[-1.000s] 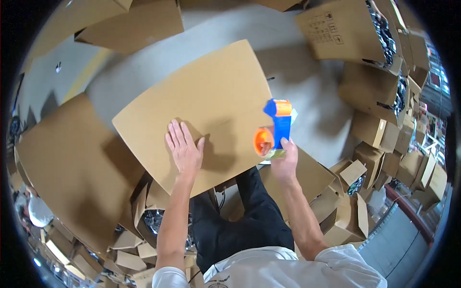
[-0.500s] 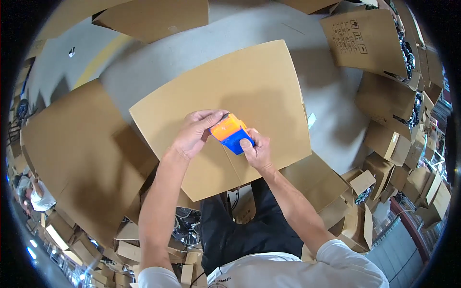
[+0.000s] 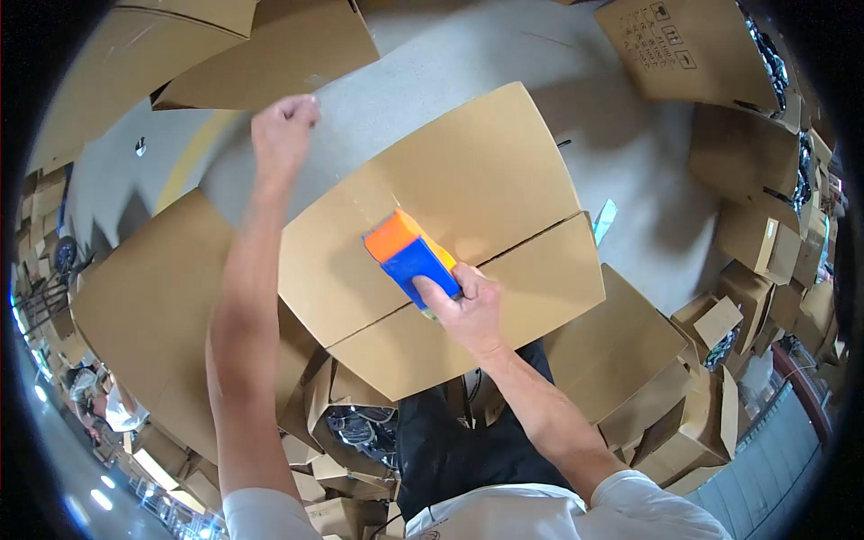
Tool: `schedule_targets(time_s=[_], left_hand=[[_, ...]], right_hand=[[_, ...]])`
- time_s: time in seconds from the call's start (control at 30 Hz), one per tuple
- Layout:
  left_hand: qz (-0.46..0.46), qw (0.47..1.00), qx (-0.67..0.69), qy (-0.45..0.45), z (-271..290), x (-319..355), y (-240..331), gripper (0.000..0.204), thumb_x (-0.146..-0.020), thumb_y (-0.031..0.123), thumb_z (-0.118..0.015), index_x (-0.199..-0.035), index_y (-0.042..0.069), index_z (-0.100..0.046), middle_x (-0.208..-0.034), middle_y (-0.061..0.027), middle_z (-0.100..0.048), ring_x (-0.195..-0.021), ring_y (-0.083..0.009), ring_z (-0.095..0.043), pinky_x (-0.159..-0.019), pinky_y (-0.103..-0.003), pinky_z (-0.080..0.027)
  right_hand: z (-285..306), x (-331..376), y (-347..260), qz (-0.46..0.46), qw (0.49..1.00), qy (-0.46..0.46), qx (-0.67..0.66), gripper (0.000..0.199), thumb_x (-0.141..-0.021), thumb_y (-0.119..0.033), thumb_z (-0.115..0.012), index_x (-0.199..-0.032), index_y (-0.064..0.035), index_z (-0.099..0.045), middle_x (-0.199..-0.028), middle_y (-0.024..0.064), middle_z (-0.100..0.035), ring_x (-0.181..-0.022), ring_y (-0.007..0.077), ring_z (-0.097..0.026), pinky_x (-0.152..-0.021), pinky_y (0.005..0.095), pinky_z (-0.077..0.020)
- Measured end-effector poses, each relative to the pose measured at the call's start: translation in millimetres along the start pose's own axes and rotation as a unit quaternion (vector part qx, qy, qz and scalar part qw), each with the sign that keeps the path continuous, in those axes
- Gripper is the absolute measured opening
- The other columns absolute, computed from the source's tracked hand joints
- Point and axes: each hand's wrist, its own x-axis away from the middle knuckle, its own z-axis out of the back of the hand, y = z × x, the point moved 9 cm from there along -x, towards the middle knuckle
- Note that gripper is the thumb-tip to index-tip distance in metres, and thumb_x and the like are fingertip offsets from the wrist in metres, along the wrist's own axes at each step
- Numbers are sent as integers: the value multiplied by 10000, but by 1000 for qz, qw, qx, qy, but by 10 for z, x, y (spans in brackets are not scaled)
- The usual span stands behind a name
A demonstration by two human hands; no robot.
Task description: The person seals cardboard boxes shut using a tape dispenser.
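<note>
My right hand grips an orange and blue packing tape dispenser, thumb on its blue side. It is held over the top of a large cardboard box, above the seam where two flaps meet. My left hand is closed, raised past the far left edge of this box, and slightly blurred. Faint shiny lines between it and the dispenser look like a strip of clear tape; its end at my fingers is hard to make out.
Another large cardboard box stands at the left, and more boxes at the far left. Open boxes with dark, shiny contents line the right side. A box of black wrapped items is near my legs. Grey floor lies beyond.
My left hand has left the dispenser and swung far and to the left, its fingers closed. The dispenser has shifted slightly left, still in my right hand. The head view has shifted a little.
</note>
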Motion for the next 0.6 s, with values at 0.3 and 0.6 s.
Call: schedule_targets(time_s=[0.3, 0.6], left_hand=[[-168, 838, -488, -178, -159, -40, -1491, 354, -915, 300, -590, -935, -36, -701, -885, -163, -710, -805, -244, -637, -786, -413, -478], [126, 947, -226, 187, 1496, 2702, -1179, 333, -1001, 226, -481, -828, -54, -529, -733, -182, -538, -658, -290, -470, -650, -433, -427]], right_hand=[[-325, -64, -87, 30, 999, 39, -22, 373, -814, -251, -801, -688, -3, -553, -595, 21, -496, -586, 79, -443, -500, 285, -376], [-232, -114, 170, -40, 999, 26, -6, 418, -831, -330, -781, -684, -5, -564, -573, 94, -543, -533, 155, -497, -509, 329, -425]])
